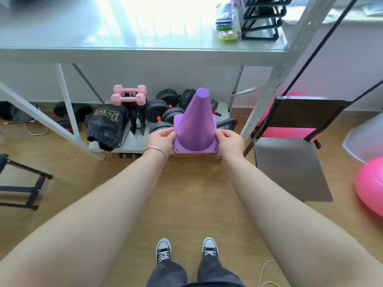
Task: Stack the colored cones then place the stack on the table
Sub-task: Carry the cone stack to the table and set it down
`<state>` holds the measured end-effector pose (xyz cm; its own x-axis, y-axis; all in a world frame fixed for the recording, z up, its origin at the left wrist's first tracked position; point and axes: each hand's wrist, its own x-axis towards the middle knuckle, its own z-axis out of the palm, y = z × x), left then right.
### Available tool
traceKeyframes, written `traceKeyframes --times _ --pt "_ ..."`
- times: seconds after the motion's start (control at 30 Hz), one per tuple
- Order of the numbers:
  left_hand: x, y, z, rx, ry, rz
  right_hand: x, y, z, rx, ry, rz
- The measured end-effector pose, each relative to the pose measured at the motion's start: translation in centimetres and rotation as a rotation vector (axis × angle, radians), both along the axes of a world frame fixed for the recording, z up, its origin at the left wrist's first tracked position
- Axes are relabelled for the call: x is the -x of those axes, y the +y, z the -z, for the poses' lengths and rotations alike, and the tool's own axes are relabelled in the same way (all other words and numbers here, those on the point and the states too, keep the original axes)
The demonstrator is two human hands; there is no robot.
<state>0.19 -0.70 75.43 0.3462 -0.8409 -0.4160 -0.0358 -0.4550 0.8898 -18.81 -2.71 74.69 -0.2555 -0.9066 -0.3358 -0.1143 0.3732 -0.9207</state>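
A stack of cones [196,129] is held upright in front of me, a purple cone on top and thin coloured base edges showing beneath it. My left hand [162,141] grips the left side of the square base. My right hand [229,141] grips the right side. The stack is in the air above the low shelf and floor, below the grey table top [124,52] that spans the upper view.
Under the table a low shelf [132,145] carries pink dumbbells [129,96], black weights [163,111] and a black drawstring bag [106,126]. A black rack [261,19] and packets stand on the table's right end. A dark chair [290,168] and pink balls [369,187] are at right.
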Motion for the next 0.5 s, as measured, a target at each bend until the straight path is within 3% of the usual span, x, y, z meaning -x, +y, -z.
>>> traceKeyframes --times 0.3,0.5 --pt "-5.3 -0.3 -8.5 0.098 -0.102 0.049 -6.5 -1.0 -5.9 -0.006 -0.134 0.046" --pt "-9.7 -1.7 -12.4 0.189 -0.139 0.1 -10.6 -1.1 -10.7 0.127 -0.127 0.111"
